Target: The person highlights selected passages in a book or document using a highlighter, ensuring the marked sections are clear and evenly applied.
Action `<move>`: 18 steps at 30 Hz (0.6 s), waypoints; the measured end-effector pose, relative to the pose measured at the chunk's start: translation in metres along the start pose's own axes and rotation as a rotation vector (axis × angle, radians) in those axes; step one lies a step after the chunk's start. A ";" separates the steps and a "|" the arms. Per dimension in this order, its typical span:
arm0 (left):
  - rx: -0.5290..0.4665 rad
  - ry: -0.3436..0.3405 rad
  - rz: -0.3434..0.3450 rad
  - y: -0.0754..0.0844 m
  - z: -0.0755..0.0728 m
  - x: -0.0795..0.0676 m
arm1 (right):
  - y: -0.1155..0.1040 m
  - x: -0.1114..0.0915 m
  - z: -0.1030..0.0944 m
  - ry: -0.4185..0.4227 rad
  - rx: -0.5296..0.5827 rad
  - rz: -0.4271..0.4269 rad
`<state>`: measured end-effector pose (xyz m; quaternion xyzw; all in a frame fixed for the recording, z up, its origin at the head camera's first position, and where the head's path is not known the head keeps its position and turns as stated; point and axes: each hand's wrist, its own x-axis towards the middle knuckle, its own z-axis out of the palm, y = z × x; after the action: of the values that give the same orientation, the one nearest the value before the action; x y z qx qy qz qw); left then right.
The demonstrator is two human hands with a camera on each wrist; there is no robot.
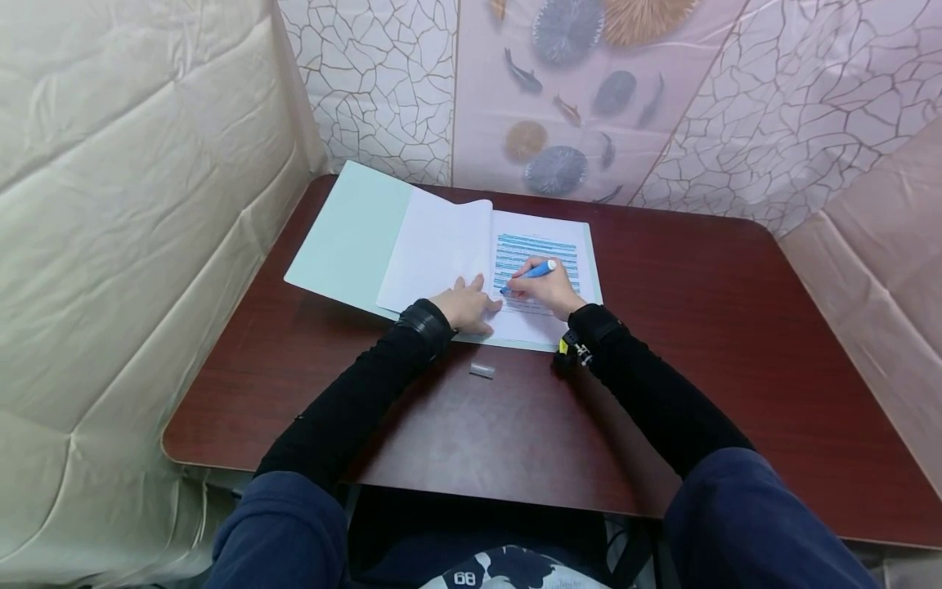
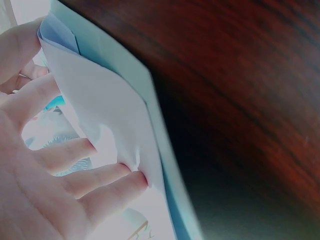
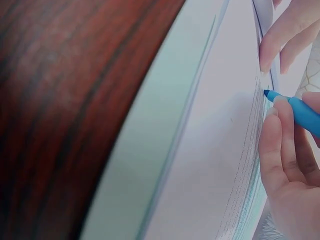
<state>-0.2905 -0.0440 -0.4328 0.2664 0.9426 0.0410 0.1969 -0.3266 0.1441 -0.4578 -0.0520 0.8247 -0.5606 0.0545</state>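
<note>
My right hand (image 1: 545,288) grips a blue highlighter (image 1: 536,270), its tip down at the printed text of the right-hand page (image 1: 530,331). Blue strokes cover many lines on the upper part of that page. In the right wrist view the highlighter (image 3: 305,116) is pinched between fingers and thumb, tip at the text lines. My left hand (image 1: 465,306) rests with spread fingers across the fold of the open pale green folder (image 1: 352,233). In the left wrist view, fingertips of the left hand (image 2: 65,175) press on the white left-hand sheet (image 2: 100,95).
A small translucent cap (image 1: 482,370) lies on the dark red wooden table (image 1: 721,343), just in front of the folder. A patterned wall covering (image 1: 589,98) rises behind the table's far edge. Quilted panels (image 1: 132,204) stand along the left side.
</note>
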 end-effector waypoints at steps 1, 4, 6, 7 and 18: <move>-0.001 0.000 -0.001 0.000 0.000 0.000 | 0.000 0.000 0.000 0.002 0.002 0.002; -0.005 0.002 0.001 0.000 0.000 0.000 | -0.001 0.000 0.000 -0.003 0.002 0.007; -0.012 0.002 -0.001 0.000 0.000 0.000 | -0.001 -0.001 -0.001 -0.009 -0.007 0.008; -0.015 0.001 -0.003 0.000 0.000 0.000 | -0.001 -0.001 -0.001 -0.009 -0.008 0.010; -0.014 -0.003 -0.005 -0.001 0.000 0.001 | 0.000 0.000 -0.002 0.037 -0.063 0.033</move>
<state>-0.2916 -0.0439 -0.4335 0.2627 0.9427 0.0467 0.2004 -0.3271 0.1462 -0.4566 -0.0299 0.8435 -0.5342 0.0467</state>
